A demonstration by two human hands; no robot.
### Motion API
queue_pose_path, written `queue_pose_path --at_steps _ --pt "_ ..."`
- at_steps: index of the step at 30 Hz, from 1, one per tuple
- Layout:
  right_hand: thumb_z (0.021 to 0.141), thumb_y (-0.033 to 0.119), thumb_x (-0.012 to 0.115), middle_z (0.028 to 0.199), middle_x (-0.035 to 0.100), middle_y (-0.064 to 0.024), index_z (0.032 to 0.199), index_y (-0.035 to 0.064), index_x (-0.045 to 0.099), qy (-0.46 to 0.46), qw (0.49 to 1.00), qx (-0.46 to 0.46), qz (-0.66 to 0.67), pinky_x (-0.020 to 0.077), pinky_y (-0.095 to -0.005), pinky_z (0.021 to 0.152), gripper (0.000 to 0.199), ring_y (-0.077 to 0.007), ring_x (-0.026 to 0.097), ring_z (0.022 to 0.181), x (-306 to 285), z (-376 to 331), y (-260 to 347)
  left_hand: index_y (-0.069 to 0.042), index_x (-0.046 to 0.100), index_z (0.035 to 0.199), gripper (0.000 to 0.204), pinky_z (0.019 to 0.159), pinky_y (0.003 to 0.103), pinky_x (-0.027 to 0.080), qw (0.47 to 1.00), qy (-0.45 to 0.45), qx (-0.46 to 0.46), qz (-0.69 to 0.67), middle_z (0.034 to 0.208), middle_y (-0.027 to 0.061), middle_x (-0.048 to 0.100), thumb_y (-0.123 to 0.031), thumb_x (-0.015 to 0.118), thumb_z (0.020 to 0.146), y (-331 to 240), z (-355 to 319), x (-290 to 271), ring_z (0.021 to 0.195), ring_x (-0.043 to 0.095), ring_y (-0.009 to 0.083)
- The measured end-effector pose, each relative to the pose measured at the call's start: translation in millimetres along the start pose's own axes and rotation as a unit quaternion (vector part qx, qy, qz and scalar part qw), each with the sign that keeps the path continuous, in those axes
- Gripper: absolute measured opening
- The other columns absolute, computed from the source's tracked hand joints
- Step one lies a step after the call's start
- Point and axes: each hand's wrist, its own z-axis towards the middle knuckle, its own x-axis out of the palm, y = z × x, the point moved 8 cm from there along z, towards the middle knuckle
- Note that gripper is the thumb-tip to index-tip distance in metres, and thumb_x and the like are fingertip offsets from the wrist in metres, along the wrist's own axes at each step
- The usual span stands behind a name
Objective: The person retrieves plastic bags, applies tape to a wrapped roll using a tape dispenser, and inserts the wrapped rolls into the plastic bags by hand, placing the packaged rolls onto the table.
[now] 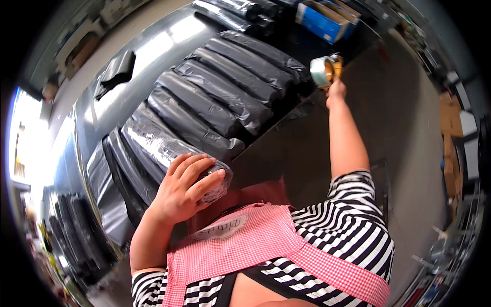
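We see our left hand (186, 189) spread flat, fingers pressing the near end of a black plastic-wrapped parcel (169, 148) at the edge of the steel table (153, 46). More wrapped parcels (225, 87) lie in a row beyond. Our right hand (335, 92), arm outstretched, grips a tape dispenser (325, 70). If the palm eases, the wrap could spring loose.

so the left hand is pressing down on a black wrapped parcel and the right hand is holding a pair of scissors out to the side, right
Not quite. The right hand holds a tape dispenser with a roll of clear tape, not scissors, as the head view shows. The rest stands: the left hand presses down on a black wrapped parcel, and the right arm is stretched out to the side.
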Motion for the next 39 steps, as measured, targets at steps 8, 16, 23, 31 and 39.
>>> queue_pose_path --at_steps 8,16,23,31,39 --pt "0.087 0.012 0.064 0.109 0.063 -0.0111 0.118 0.0059 0.058 0.077 0.989 0.120 0.034 0.0542 -0.0367 0.067 0.033 -0.0278 0.063 0.089 71 155 -31 -0.007 0.035 0.145 0.090 0.106 0.054 0.037 0.993 -0.074 -0.040 -0.078 0.131 0.0166 0.059 -0.018 0.083 0.071 30 11 -4 0.122 0.057 0.0365" --pt "0.102 0.051 0.042 0.150 0.040 -0.0193 0.145 -0.0017 0.038 0.513 0.745 -0.194 0.380 0.0248 -0.0445 0.117 0.068 -0.0302 0.041 0.137 114 -333 105 -0.005 0.043 0.141 0.098 0.109 0.050 0.035 0.987 -0.099 -0.115 -0.054 0.133 0.0157 0.053 -0.011 0.087 0.054 33 25 5 0.128 0.049 0.0349" --pt "0.084 0.047 0.073 0.145 0.043 -0.0115 0.147 0.0074 0.034 0.692 0.669 0.148 0.227 0.0415 -0.0405 0.108 0.084 -0.0263 0.046 0.132 118 -388 31 -0.013 0.040 0.146 0.090 0.106 0.054 0.035 0.995 -0.093 -0.007 -0.034 0.140 0.0212 0.044 -0.013 0.081 0.065 38 30 73 0.126 0.045 0.0420" --pt "0.085 0.026 0.065 0.146 0.044 -0.0219 0.148 0.0042 0.035 0.665 0.638 0.222 0.319 0.0409 -0.0500 0.109 0.073 -0.0368 0.049 0.131 142 -388 41 -0.014 0.062 0.128 0.049 0.113 0.049 0.029 0.828 -0.214 -0.479 0.197 0.147 0.0197 0.044 -0.027 0.074 0.083 213 -241 -89 0.136 0.038 0.0411" --pt "0.092 0.014 0.064 0.127 0.058 -0.0070 0.140 0.0024 0.048 0.680 0.682 -0.069 0.259 0.0469 -0.0222 0.069 0.052 -0.0089 0.059 0.096 537 -506 187 -0.026 0.041 0.148 0.068 0.116 0.062 0.011 0.739 -0.019 -0.655 0.154 0.162 0.0153 0.016 -0.055 0.056 0.089 245 -356 -48 0.149 0.010 0.0407"
